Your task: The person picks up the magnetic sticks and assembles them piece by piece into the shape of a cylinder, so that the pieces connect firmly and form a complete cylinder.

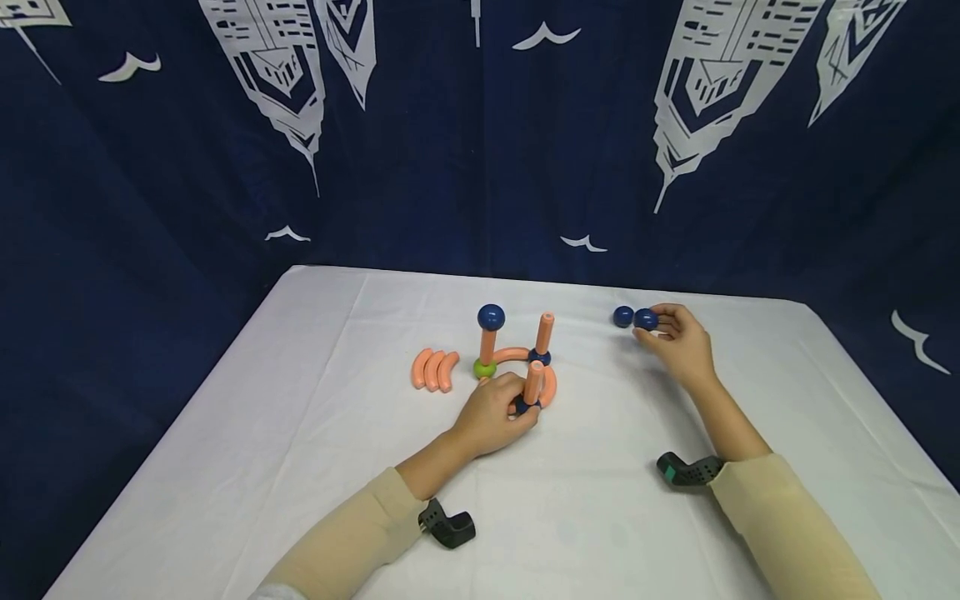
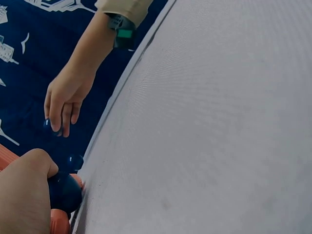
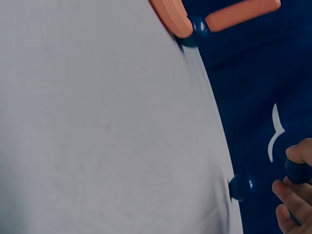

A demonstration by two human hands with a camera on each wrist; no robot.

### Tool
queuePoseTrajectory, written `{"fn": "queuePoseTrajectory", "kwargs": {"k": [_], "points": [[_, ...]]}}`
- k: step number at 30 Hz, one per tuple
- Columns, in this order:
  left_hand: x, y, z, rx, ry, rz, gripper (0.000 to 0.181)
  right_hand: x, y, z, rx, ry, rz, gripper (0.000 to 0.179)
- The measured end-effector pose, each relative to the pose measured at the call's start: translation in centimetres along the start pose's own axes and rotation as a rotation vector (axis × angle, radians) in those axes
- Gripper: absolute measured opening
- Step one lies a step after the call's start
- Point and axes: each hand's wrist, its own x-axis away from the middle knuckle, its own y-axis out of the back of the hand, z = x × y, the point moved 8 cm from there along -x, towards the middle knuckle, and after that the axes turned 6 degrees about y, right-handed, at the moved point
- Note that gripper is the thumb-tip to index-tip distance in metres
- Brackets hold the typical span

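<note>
My left hand (image 1: 491, 417) grips a dark blue ball (image 2: 65, 192) at the near corner of a stick-and-ball frame. From that ball an orange stick (image 1: 533, 383) rises upright. Farther back, another upright stick (image 1: 544, 333) stands in a second blue ball (image 1: 539, 357). A green ball (image 1: 484, 368) at the frame's left carries a stick topped by a blue ball (image 1: 491, 317). Curved orange pieces (image 1: 512, 354) join the balls low down. Over at the right, my right hand (image 1: 684, 346) pinches a blue ball (image 1: 646, 319) between thumb and fingers, close beside another loose blue ball (image 1: 622, 316).
Several curved orange pieces (image 1: 433, 370) lie side by side left of the frame. A white cloth (image 1: 585, 517) covers the table, whose far edge meets a dark blue curtain (image 1: 450, 167) with white prints. Each wrist wears a dark camera mount (image 1: 448, 525).
</note>
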Motion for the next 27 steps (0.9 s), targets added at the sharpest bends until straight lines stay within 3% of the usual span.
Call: {"fn": "queuePoseTrajectory", "kwargs": {"k": [17, 27], "points": [[-0.1, -0.1, 0.1, -0.002, 0.009, 0.011, 0.011, 2.2, -1.8, 3.8, -0.051, 0.052, 0.074, 0.045], [-0.1, 0.0, 0.1, 0.0, 0.013, 0.008, 0.012, 3.4, -3.2, 6.4, -0.108, 0.136, 0.111, 0.042]]}}
